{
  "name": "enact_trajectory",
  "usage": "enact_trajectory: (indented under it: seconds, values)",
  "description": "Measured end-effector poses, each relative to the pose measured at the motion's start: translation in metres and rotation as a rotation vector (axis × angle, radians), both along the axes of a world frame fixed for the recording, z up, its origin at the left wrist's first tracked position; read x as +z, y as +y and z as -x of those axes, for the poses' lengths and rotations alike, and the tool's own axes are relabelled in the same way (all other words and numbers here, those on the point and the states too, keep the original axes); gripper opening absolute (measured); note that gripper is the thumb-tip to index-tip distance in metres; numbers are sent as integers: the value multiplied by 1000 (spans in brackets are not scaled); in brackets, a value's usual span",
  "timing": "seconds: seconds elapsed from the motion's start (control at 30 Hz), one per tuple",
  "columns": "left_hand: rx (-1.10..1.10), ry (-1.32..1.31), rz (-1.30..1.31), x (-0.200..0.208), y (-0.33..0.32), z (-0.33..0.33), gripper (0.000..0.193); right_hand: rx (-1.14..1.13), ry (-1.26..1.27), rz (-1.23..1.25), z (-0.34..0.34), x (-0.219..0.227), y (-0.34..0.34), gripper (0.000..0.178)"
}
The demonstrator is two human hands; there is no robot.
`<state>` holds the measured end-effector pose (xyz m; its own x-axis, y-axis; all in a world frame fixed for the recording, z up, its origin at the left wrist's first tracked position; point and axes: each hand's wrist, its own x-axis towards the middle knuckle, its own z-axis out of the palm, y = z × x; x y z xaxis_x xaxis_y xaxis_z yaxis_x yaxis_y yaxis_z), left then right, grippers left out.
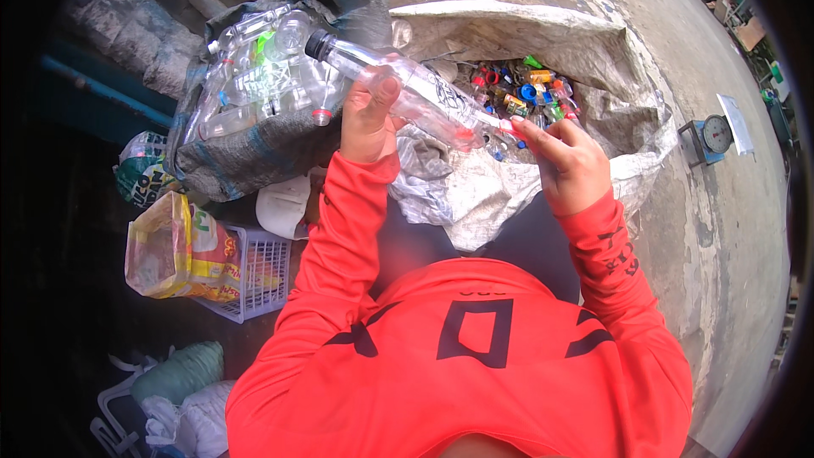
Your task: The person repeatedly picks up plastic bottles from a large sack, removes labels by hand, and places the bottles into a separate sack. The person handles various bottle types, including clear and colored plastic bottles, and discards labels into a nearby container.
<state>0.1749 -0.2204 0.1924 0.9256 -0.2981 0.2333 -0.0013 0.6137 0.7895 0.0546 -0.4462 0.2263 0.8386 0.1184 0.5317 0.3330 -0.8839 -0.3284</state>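
The left hand [370, 114] grasps a clear, transparent plastic bottle [424, 93] with a black cap, tilted with its cap toward a grey woven sack [229, 165] of clear bottles [288, 85] and its base over a wide white woven sack [602, 68] of small, multicoloured containers [534, 89]. The right hand [568, 157] pinches a slender red-and-white piece [502, 125] beside the base; whether they touch, I cannot tell.

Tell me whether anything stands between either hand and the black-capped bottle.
Nothing visible stands between the left hand and the bottle: its grip is directly on it. Between the right hand and the bottle there is only a thin pale and red strip, pinched in the fingertips; exactly what it is, I cannot tell.
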Motion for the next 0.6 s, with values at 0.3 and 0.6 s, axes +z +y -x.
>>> enact_trajectory:
  seconds: [0.3,0.6]
  values:
    - [-41,0,2,0,-5,6,50,15,84,-102,-1,0,6,34]
    - [-140,-95,-8,-9,-7,7,51,159,388,-222,-14,-12,3,45]
